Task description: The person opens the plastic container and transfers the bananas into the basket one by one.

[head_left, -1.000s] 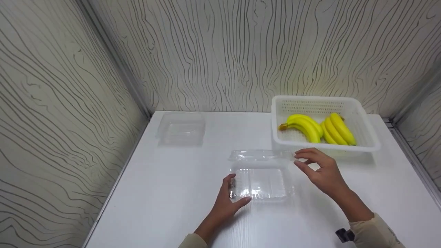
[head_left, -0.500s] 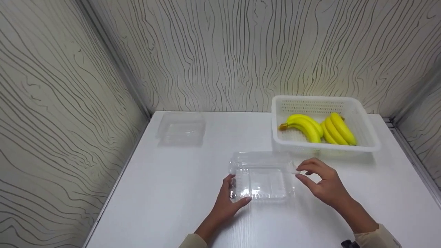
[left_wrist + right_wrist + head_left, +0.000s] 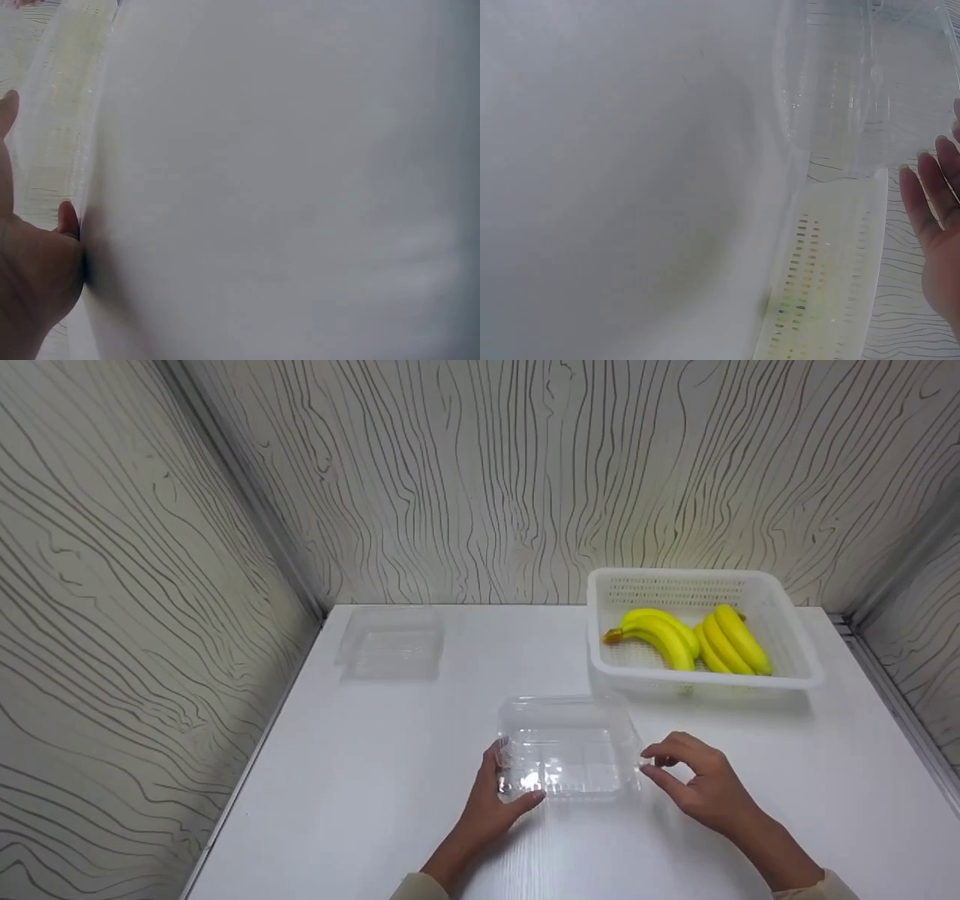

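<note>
A clear plastic clamshell container (image 3: 577, 776) sits on the white table, its lid (image 3: 566, 711) tilted forward above the base. My left hand (image 3: 487, 810) grips the container's left end, thumb along the front and fingers at the side. At the right side, my right hand (image 3: 705, 787) pinches the edge of the lid between thumb and fingertips. The right wrist view shows the raised transparent plastic (image 3: 832, 82) beside the fingers (image 3: 919, 199). In the left wrist view, only part of the left hand (image 3: 37, 274) appears, at the left edge.
Behind the right hand stands a white perforated basket (image 3: 705, 681) holding yellow bananas (image 3: 660, 636) and a second banana bunch (image 3: 731, 641). Another clear plastic container (image 3: 394, 649) lies at the table's back left. Patterned wall panels (image 3: 450, 480) enclose the table.
My right hand has come toward the front, swinging the lid from upright at the back to leaning over the base. The left hand has kept its hold.
</note>
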`<action>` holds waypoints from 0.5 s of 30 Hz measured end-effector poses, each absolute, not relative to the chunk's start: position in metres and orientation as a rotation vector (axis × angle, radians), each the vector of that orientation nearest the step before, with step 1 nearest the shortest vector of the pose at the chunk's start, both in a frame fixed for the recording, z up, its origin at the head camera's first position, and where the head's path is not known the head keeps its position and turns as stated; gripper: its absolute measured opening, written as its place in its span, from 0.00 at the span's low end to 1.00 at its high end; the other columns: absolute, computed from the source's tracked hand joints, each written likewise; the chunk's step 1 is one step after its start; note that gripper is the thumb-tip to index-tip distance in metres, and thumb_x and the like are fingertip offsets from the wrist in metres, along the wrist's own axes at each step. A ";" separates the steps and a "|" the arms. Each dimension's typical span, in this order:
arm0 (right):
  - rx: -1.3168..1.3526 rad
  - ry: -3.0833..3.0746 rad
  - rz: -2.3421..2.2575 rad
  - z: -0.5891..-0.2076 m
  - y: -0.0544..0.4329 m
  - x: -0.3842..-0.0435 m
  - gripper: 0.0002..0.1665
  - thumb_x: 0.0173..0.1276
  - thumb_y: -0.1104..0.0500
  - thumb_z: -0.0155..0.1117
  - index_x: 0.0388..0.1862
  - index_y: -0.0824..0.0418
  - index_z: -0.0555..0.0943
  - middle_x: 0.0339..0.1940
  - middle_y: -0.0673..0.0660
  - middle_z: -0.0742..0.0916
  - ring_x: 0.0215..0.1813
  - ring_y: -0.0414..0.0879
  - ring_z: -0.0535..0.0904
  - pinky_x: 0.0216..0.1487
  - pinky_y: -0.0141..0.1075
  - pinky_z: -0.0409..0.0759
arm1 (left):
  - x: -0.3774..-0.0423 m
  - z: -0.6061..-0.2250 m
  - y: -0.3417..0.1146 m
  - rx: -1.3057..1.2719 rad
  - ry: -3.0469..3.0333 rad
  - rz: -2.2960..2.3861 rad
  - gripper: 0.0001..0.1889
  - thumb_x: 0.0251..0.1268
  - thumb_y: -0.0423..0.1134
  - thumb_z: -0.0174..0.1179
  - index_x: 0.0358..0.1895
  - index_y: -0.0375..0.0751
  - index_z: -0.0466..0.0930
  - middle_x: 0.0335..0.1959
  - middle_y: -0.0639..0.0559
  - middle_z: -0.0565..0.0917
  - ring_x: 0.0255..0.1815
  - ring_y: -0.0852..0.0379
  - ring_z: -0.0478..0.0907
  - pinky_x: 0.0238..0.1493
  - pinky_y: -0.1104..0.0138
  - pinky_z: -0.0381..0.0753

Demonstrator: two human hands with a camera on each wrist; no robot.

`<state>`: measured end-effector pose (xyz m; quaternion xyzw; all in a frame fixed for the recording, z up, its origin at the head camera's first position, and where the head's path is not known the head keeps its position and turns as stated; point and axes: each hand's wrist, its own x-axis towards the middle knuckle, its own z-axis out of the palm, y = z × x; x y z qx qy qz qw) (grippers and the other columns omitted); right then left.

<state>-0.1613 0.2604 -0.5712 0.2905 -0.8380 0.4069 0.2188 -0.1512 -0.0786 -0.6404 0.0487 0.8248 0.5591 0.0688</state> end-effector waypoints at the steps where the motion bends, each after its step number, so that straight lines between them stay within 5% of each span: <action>1: 0.800 -2.334 1.129 -0.572 0.260 -0.160 0.20 0.57 0.72 0.81 0.44 0.51 0.89 0.34 0.42 0.87 0.36 0.33 0.82 0.43 0.18 0.80 | -0.152 -0.640 -0.079 0.149 2.484 1.686 0.57 0.65 0.60 0.73 0.87 0.48 0.46 0.85 0.37 0.62 0.85 0.32 0.62 0.81 0.37 0.68; 10: 0.787 -2.410 1.094 -0.582 0.261 -0.152 0.20 0.55 0.72 0.81 0.44 0.56 0.88 0.37 0.43 0.90 0.37 0.31 0.84 0.41 0.20 0.83 | -0.153 -0.643 -0.078 0.130 2.498 1.674 0.58 0.62 0.62 0.74 0.87 0.53 0.46 0.84 0.34 0.63 0.83 0.31 0.66 0.77 0.36 0.73; 15: 0.748 -2.477 1.077 -0.587 0.261 -0.149 0.21 0.56 0.72 0.81 0.44 0.54 0.88 0.38 0.40 0.90 0.38 0.30 0.84 0.37 0.30 0.88 | -0.153 -0.643 -0.078 0.136 2.492 1.702 0.59 0.62 0.60 0.74 0.88 0.53 0.44 0.82 0.34 0.67 0.78 0.34 0.73 0.73 0.38 0.77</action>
